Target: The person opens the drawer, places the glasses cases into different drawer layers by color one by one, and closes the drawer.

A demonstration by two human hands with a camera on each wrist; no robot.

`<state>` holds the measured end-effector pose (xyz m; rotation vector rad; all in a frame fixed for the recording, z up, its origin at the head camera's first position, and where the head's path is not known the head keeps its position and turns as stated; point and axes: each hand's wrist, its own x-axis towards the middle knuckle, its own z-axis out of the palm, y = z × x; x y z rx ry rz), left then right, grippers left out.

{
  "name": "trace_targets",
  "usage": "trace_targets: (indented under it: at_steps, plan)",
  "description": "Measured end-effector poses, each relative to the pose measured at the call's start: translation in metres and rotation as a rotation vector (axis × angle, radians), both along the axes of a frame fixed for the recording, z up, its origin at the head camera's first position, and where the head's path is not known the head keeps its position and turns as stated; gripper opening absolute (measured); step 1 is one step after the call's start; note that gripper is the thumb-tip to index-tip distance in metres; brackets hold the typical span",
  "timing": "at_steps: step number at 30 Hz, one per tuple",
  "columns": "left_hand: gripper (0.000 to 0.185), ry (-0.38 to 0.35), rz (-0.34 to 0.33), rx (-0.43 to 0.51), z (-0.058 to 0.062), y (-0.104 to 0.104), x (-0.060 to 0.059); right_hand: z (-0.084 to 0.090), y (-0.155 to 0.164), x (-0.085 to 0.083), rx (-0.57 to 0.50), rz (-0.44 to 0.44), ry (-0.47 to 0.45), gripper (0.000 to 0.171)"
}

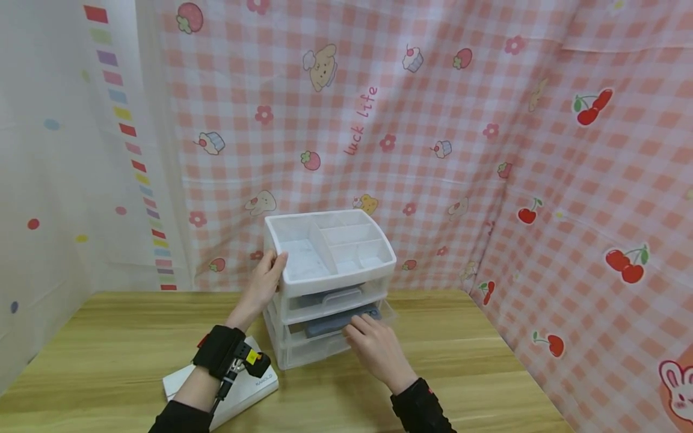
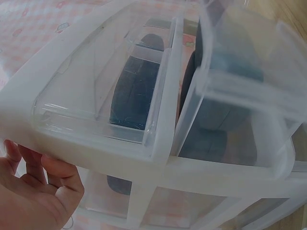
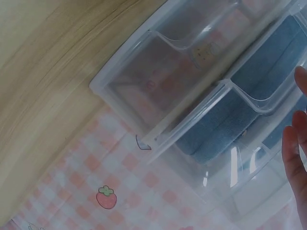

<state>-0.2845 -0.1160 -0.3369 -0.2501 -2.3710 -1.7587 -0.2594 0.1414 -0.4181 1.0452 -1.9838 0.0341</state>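
Observation:
A white plastic drawer organizer (image 1: 295,287) with a divided top tray stands on the wooden table (image 1: 108,343). My left hand (image 1: 265,278) rests against its left side, thumb at the tray's rim; in the left wrist view its fingers (image 2: 45,175) touch under the white frame (image 2: 158,163). My right hand (image 1: 373,346) lies with straight fingers on the front of the middle clear drawer (image 1: 387,311), which stands slightly pulled out. A dark blue-grey folded item (image 1: 325,326) lies in that drawer and shows through the clear plastic (image 3: 225,124) beside my right fingertips (image 3: 292,148). The upper drawer (image 1: 330,299) holds a grey item.
A flat white box (image 1: 251,388) lies on the table under my left wrist. The bottom drawer (image 3: 158,81) looks pushed in. Pink checked cloth (image 1: 487,180) hangs behind and to the right of the table; a white dotted sheet (image 1: 49,180) hangs at the left.

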Motion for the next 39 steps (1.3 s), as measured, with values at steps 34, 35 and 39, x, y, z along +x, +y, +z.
trace_targets:
  at_steps: [34,35,39]
  plan:
    - [0.035,-0.010,0.005,-0.002,-0.001,-0.001,-0.001,0.008,-0.008,-0.018,-0.080,-0.061,-0.084,0.020]
    - [0.035,-0.010,0.005,-0.001,-0.001,-0.001,-0.001,0.010,-0.007,-0.019,-0.112,-0.054,-0.083,0.018]
    - [0.034,-0.005,0.006,0.003,-0.001,0.000,-0.002,0.030,-0.001,-0.023,-0.273,-0.035,-0.065,0.014]
